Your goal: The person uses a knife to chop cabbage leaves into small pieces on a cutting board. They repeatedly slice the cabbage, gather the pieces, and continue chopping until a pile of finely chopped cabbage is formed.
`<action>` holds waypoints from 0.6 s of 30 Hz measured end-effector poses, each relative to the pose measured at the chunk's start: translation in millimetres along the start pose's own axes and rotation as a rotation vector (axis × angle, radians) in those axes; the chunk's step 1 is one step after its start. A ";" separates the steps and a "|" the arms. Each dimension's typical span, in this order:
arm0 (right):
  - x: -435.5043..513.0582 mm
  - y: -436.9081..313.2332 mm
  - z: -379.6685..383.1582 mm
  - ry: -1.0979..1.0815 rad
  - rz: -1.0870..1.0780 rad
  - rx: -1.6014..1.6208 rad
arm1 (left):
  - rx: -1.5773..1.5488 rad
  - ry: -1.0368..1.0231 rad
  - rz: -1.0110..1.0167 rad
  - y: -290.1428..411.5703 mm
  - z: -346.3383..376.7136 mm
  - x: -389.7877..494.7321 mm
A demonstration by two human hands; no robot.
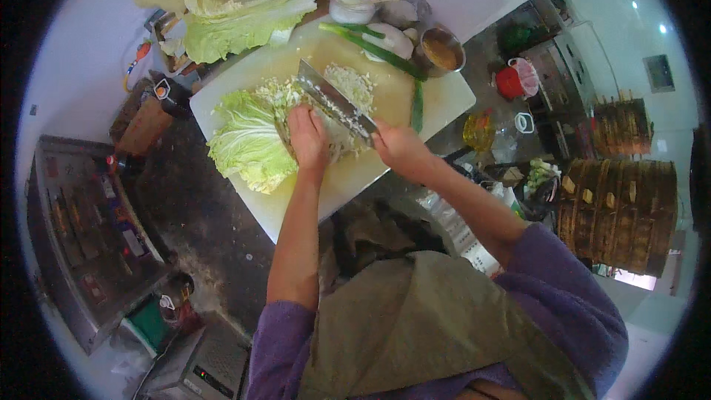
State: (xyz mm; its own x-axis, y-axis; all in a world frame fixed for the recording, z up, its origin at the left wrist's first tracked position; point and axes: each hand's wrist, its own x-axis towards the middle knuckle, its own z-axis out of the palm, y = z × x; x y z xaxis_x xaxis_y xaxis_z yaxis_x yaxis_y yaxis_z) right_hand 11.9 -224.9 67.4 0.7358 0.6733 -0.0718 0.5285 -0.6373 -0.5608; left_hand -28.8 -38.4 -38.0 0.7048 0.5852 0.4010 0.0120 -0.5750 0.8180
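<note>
A pile of napa cabbage leaves (250, 139) lies on the left part of a large white cutting board (450, 94). My left hand (309, 138) presses down on its right end, fingers together. My right hand (402, 151) grips the handle of a cleaver (336, 101). The blade stands just right of my left hand, with white bits of cabbage stuck to its face. Finely chopped cabbage (351, 86) is heaped beyond the blade. Whether the edge touches the leaves is hidden.
Large cabbage leaves (244, 19) rest behind the board. A green onion (383, 55) lies near a metal pot (441, 51) of brown contents and a bowl of white powder (353, 8) with a spoon. Stacked bamboo steamers (616, 214) stand at right.
</note>
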 end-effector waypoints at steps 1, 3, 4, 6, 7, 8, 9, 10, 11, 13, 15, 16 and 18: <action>-3.6 -4.6 -10.1 -0.018 -0.022 -0.009 | 0.067 -0.026 0.017 0.1 0.1 -0.7; -8.9 -11.9 -31.6 -0.052 -0.041 -0.043 | 0.173 -0.055 0.039 -1.2 3.9 0.2; -10.8 -14.9 -39.2 -0.098 -0.012 -0.042 | 0.180 -0.025 0.088 -2.1 6.8 0.7; -12.3 -16.6 -45.8 -0.163 -0.019 -0.005 | 0.195 -0.009 0.083 -4.2 10.9 0.9; -12.1 -16.1 -42.8 -0.182 0.022 -0.011 | 0.206 -0.019 0.062 -5.2 11.9 1.0; -10.4 -13.7 -36.6 -0.203 0.031 0.001 | 0.204 -0.012 0.083 -5.8 12.5 0.6; -9.0 -9.6 -28.3 -0.176 0.007 0.025 | 0.202 -0.014 0.087 -6.2 12.5 0.2; -8.1 -6.7 -14.3 -0.155 0.029 0.008 | 0.199 -0.016 0.092 -6.4 11.9 -0.1; -7.3 -5.8 3.9 -0.084 0.020 0.001 | 0.173 -0.032 0.055 -6.3 10.5 -1.3; -3.5 2.8 25.3 0.053 -0.057 -0.015 | 0.122 -0.044 -0.018 -6.0 7.3 -0.9; -1.5 6.3 34.9 0.184 -0.144 -0.015 | 0.084 -0.015 -0.015 -5.6 3.0 -1.6; -1.4 6.6 33.4 0.132 -0.106 -0.015 | 0.057 -0.004 -0.015 -5.7 2.0 -1.4; -2.6 4.4 18.0 0.058 -0.061 -0.022 | 0.068 -0.024 0.032 -7.1 -0.1 -0.2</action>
State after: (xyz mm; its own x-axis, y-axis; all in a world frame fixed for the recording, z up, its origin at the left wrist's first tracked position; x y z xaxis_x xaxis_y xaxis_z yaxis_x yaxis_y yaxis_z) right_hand 4.6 -222.8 50.3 0.7247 0.6890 0.0103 0.5819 -0.6039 -0.5447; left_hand -29.1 -34.3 -43.8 0.7223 0.5528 0.4155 0.0370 -0.6309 0.7750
